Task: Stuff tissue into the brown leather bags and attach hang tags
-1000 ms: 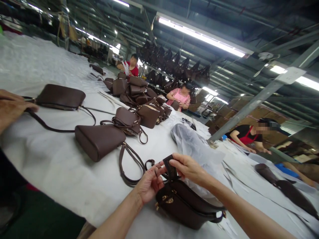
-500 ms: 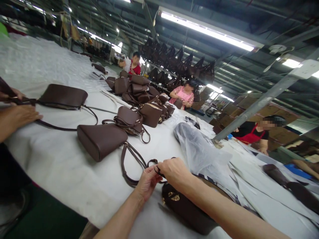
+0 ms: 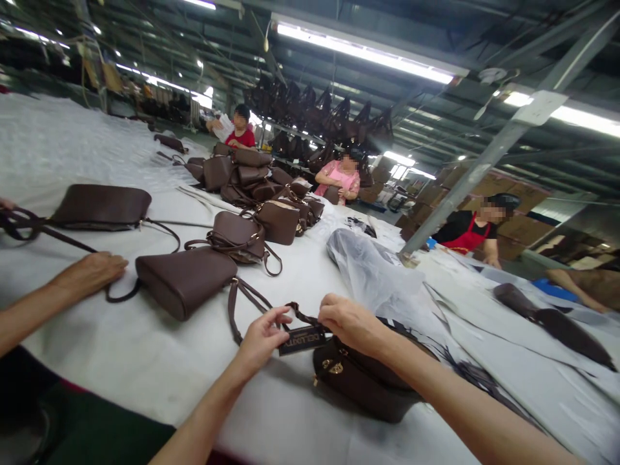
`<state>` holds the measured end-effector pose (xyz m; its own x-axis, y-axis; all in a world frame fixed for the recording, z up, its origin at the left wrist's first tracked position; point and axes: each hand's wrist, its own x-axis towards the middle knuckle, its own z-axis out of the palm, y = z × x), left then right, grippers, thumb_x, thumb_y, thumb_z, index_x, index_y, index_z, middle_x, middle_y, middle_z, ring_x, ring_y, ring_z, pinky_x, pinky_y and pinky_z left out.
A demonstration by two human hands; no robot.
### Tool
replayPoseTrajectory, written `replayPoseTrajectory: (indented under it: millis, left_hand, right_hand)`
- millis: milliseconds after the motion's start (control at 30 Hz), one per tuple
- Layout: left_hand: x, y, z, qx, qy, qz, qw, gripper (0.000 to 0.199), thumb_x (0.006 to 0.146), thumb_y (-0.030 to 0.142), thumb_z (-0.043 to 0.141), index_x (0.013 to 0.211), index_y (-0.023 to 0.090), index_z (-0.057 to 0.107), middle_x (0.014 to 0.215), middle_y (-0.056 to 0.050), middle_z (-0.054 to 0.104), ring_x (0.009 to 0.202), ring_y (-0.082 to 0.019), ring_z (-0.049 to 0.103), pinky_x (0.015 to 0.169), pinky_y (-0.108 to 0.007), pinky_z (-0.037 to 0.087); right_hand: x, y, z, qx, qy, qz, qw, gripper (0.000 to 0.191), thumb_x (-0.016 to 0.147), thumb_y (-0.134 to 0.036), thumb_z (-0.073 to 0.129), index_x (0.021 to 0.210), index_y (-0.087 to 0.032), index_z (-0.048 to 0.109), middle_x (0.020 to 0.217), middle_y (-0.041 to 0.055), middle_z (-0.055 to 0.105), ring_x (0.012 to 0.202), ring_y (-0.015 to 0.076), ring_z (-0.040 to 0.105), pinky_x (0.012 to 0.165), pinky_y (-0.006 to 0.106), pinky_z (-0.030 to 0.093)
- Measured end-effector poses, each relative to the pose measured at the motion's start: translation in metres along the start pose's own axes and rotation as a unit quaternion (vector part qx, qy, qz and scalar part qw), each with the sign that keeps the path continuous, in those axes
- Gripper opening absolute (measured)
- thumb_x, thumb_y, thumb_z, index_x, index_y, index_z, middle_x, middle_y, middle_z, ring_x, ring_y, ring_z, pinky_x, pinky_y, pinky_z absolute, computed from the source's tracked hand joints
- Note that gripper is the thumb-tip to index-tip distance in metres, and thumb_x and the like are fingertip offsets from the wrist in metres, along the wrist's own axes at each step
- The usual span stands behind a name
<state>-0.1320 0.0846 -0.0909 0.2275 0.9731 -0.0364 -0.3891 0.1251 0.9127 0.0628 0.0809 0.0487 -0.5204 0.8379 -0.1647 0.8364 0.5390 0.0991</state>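
Observation:
My left hand point(image 3: 261, 341) is beside a black hang tag point(image 3: 304, 340) with gold lettering, its thumb and forefinger apart at the tag's left edge. My right hand point(image 3: 352, 323) is closed, fingertips pinched on a thin dark strap point(image 3: 304, 315) just above the tag. Under my right hand and forearm lies a dark brown handbag point(image 3: 358, 387) with a gold-coloured metal clasp; the forearm hides part of its top. To the left, another brown bag point(image 3: 186, 278) lies on its side, its looped strap point(image 3: 233, 313) reaching toward my left hand.
Another person's hand point(image 3: 94, 271) rests on the white-covered table point(image 3: 145, 361) at left, near a brown bag point(image 3: 101, 205). Piled bags point(image 3: 217, 173) lie farther back. A clear plastic bag point(image 3: 368, 265) sits beyond my right hand; a slanted metal post point(image 3: 465, 187) rises behind it.
My left hand has drawn left from my right hand, its fingers parting. The black tag now shows between them. The other person's hand at left has moved toward the nearer bag.

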Motion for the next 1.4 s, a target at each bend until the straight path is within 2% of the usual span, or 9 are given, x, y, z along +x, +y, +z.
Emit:
replayPoseTrajectory:
  millis: [167, 300, 633, 733, 867, 967, 1100, 1267, 1400]
  left_hand:
    - [-0.029, 0.024, -0.058, 0.072, 0.099, 0.001, 0.992, 0.054, 0.058, 0.029, 0.079, 0.108, 0.016, 0.064, 0.086, -0.004, 0.067, 0.072, -0.017, 0.062, 0.062, -0.024, 0.047]
    - [-0.057, 0.027, -0.074, 0.156, 0.029, -0.045, 0.986, 0.044, 0.061, 0.032, 0.076, 0.102, 0.017, 0.068, 0.084, -0.003, 0.064, 0.075, -0.018, 0.059, 0.066, -0.026, 0.046]
    - [-0.101, 0.016, 0.006, 0.379, -0.287, -0.094, 0.875, 0.034, 0.064, 0.008, 0.055, 0.091, 0.025, 0.064, 0.071, 0.004, 0.056, 0.063, -0.013, 0.048, 0.054, -0.021, 0.033]
    - [-0.086, 0.019, 0.017, 0.435, -0.263, -0.024, 0.861, 0.021, 0.073, 0.015, 0.057, 0.088, 0.026, 0.067, 0.074, 0.001, 0.062, 0.066, -0.017, 0.053, 0.062, -0.025, 0.039]
    - [-0.028, 0.016, 0.017, 0.401, -0.082, 0.153, 0.899, 0.034, 0.075, 0.016, 0.059, 0.107, 0.024, 0.067, 0.117, -0.01, 0.064, 0.113, -0.029, 0.053, 0.103, -0.04, 0.034]
    - [0.017, 0.005, 0.019, 0.4, -0.128, 0.191, 0.887, 0.063, 0.062, 0.008, 0.064, 0.122, 0.026, 0.06, 0.142, -0.01, 0.049, 0.138, -0.032, 0.031, 0.116, -0.048, 0.013]
    - [0.057, 0.004, 0.019, 0.497, -0.18, 0.19, 0.828, 0.024, 0.064, 0.011, 0.068, 0.083, 0.025, 0.066, 0.114, -0.006, 0.066, 0.13, -0.034, 0.039, 0.114, -0.055, 0.008]
    - [0.068, 0.067, -0.004, 0.538, -0.173, 0.178, 0.805, 0.008, 0.079, 0.024, 0.058, 0.072, 0.02, 0.06, 0.07, 0.0, 0.059, 0.078, -0.02, 0.054, 0.085, -0.031, 0.039]
    - [0.046, 0.144, 0.004, 0.6, -0.223, 0.182, 0.746, 0.006, 0.08, 0.023, 0.06, 0.076, 0.02, 0.062, 0.068, 0.002, 0.056, 0.066, -0.015, 0.049, 0.064, -0.023, 0.031]
  right_hand:
    - [-0.039, 0.019, -0.004, -0.035, 0.002, 0.069, 0.997, 0.014, 0.088, -0.031, 0.057, 0.094, -0.02, 0.064, 0.091, 0.006, 0.067, 0.081, 0.0209, 0.064, 0.058, 0.028, 0.032]
    - [-0.049, 0.016, 0.003, -0.022, 0.01, 0.101, 0.995, 0.01, 0.09, -0.025, 0.055, 0.095, -0.02, 0.062, 0.095, 0.0061, 0.067, 0.086, 0.0215, 0.064, 0.058, 0.028, 0.032]
    - [-0.05, 0.01, 0.009, -0.01, 0.036, 0.107, 0.994, 0.009, 0.089, -0.023, 0.057, 0.096, -0.019, 0.061, 0.1, 0.0082, 0.067, 0.092, 0.0226, 0.063, 0.068, 0.028, 0.038]
    - [-0.053, 0.01, 0.011, 0.0, 0.045, 0.106, 0.993, 0.009, 0.09, -0.024, 0.056, 0.096, -0.019, 0.061, 0.098, 0.0074, 0.067, 0.091, 0.0223, 0.063, 0.068, 0.028, 0.038]
    - [-0.055, 0.012, 0.016, 0.025, 0.055, 0.089, 0.994, 0.011, 0.092, -0.024, 0.055, 0.099, -0.018, 0.061, 0.099, 0.0074, 0.067, 0.093, 0.0223, 0.062, 0.072, 0.028, 0.038]
    - [-0.055, 0.012, 0.018, 0.035, 0.058, 0.085, 0.994, 0.012, 0.092, -0.022, 0.053, 0.101, -0.018, 0.061, 0.1, 0.0074, 0.066, 0.094, 0.0223, 0.062, 0.073, 0.028, 0.038]
    - [-0.056, 0.012, 0.017, 0.035, 0.049, 0.098, 0.993, 0.012, 0.092, -0.022, 0.052, 0.102, -0.019, 0.06, 0.101, 0.0066, 0.066, 0.094, 0.0218, 0.062, 0.073, 0.028, 0.038]
    - [-0.056, 0.017, 0.02, 0.02, 0.066, 0.118, 0.991, 0.011, 0.093, -0.024, 0.052, 0.098, -0.019, 0.06, 0.101, 0.007, 0.067, 0.094, 0.0224, 0.063, 0.073, 0.028, 0.038]
    - [-0.05, 0.019, 0.022, 0.022, 0.082, 0.113, 0.99, 0.013, 0.093, -0.025, 0.053, 0.099, -0.018, 0.061, 0.101, 0.0073, 0.068, 0.094, 0.0226, 0.064, 0.073, 0.028, 0.039]
